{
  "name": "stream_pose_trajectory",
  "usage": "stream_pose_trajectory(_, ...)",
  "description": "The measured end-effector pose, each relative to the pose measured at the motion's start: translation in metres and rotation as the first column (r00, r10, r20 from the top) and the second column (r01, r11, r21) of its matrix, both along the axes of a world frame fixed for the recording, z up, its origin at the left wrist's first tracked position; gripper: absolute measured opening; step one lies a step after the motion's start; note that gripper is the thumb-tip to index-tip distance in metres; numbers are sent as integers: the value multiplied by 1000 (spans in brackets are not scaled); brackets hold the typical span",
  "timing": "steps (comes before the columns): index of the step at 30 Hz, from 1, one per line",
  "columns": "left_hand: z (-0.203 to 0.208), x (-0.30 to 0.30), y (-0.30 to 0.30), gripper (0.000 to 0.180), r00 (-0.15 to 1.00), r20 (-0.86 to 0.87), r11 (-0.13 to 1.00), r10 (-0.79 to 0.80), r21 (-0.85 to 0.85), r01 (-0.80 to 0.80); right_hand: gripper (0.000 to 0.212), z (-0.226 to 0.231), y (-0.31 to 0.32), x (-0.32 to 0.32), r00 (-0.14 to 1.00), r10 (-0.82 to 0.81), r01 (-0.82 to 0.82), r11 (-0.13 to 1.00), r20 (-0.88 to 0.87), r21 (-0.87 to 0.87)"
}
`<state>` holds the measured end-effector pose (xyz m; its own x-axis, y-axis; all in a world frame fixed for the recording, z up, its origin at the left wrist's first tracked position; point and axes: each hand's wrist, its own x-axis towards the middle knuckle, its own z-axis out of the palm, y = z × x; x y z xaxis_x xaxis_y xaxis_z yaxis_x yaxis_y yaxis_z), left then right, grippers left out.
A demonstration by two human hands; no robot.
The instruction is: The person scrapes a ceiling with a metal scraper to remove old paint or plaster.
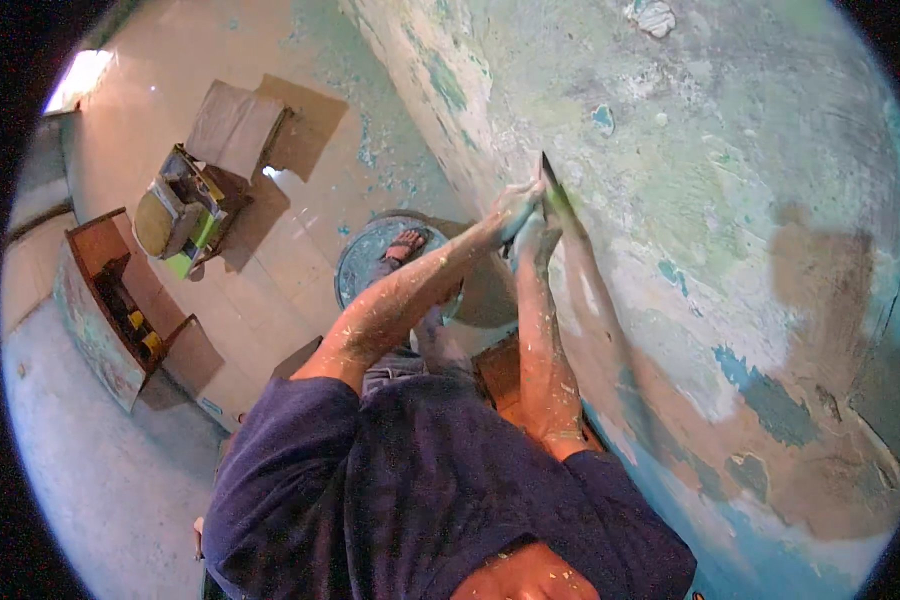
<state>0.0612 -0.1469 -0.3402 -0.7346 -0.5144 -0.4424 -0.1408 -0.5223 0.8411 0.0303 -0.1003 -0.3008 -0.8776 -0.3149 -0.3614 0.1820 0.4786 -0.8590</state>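
My left hand [515,206] and my right hand [537,240] are closed together around the handle of a scraper [547,167]. Its dark, thin blade shows edge-on past my fingers, and the handle is mostly hidden. The blade is at the wall [660,200]; from this angle I cannot tell how much of its edge touches. Old green and blue paint is peeling there in patches over pale plaster. Pale flakes cling to both my forearms.
My sandalled foot rests on a round blue drum-like top [355,270]. Paint flakes lie on the tiled floor [310,235] along the wall. To the left are a cloth-covered box [235,122], a small stand with things on it [195,205] and an open wooden cabinet [120,300].
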Motion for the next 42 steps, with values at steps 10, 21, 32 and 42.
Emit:
stream_pose_trajectory(10, -9, -1, -2, 37, 998, -22, 998, 63, 20, -62, 41, 2, -11, -2, 995, 98, -96, 984, -3, 152)
stream_pose_trajectory(21, -18, -11, -14, 37, 995, 98, 999, 10, 35, -14, 42, -14, -19, -4, 983, 48, -43, 999, -179, 31)
stream_pose_trajectory(32, -3, -1, -19, 44, 999, 2, 996, -47, 82, 47, 46, -18, -4, 4, 997, 4, -2, 1000, -80, 24)
stream_pose_trajectory(42, 34, -18, 67, 41, 992, 127, 994, 5, -105, 8, 48, 67, 64, -3, 993, 19, -6, 993, -115, 118)
